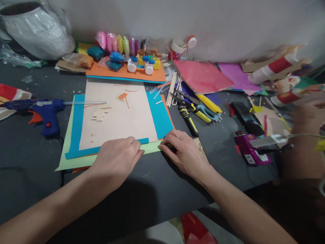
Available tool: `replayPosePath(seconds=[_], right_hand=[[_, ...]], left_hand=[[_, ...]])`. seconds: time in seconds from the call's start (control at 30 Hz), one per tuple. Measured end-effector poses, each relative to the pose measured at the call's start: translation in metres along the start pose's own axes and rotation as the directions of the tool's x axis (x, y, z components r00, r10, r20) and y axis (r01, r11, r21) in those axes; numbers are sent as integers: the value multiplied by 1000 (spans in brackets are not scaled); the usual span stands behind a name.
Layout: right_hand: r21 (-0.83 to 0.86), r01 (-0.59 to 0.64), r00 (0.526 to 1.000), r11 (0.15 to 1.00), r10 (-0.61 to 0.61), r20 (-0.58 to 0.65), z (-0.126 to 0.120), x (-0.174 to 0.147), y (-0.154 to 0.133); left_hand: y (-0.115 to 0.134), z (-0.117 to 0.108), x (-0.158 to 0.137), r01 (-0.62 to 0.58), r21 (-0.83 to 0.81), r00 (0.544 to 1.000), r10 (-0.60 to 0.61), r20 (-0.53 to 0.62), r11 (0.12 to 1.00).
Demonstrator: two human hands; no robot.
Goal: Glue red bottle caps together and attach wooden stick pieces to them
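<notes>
My left hand is closed, its curled fingers resting on the front edge of a stack of coloured paper. From under its knuckles pokes the end of a blue paper strip; what the fingertips grip is hidden. Thumb and fingers of my right hand close on the right end of the light green paper. A dark patch shows inside that hand, too unclear to name. Beyond both hands, a pale sheet lies on blue paper. Short wooden sticks and an orange paper scrap rest on it.
A blue glue gun lies at left. Right of the paper are pliers, a yellow-handled cutter, a phone and a purple device. Bagged clay sits behind. Another person's blurred arm reaches in at right.
</notes>
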State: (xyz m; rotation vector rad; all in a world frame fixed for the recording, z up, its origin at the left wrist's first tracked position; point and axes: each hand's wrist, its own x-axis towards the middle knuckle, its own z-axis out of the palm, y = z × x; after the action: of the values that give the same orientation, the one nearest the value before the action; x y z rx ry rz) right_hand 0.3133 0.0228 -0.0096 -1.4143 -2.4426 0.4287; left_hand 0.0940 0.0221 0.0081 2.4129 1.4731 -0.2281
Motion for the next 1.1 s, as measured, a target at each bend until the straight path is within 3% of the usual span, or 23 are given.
replayPosePath(seconds=[0.47, 0.97, 1.1], right_hand=[[32, -7, 1000, 999, 7, -12, 1, 0, 1], [-13, 1, 1000, 1000, -1, -10, 2, -1, 1], [-31, 10, 1000, 999, -10, -8, 3, -1, 2]], left_hand=[[2, 5, 0, -33, -6, 996, 33, -89, 999], [3, 0, 0, -25, 23, 1000, 25, -13, 999], [3, 2, -2, -87, 69, 992, 93, -89, 994]])
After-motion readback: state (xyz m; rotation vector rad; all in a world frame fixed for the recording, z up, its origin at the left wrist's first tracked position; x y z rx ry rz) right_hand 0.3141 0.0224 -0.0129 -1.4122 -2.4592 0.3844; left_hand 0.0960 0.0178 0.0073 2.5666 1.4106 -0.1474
